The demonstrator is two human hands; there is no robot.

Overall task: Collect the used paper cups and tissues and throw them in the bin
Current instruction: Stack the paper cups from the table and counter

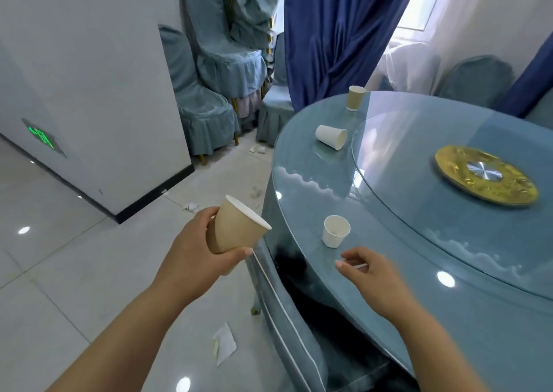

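Left hand [191,248] grips tapered brown paper cup [236,230]; table [404,287] glossy.

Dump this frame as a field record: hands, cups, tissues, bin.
left hand: grips held brown cup, tilted, beside the table
right hand: over the table's near edge by small white cup; fingers curled near a thin white sliver, grip unclear
cups on table: small white cup upright; tipped white cup on its side; far brown cup upright
tissues: near tissue on floor; smaller scraps farther off
bin: not in view
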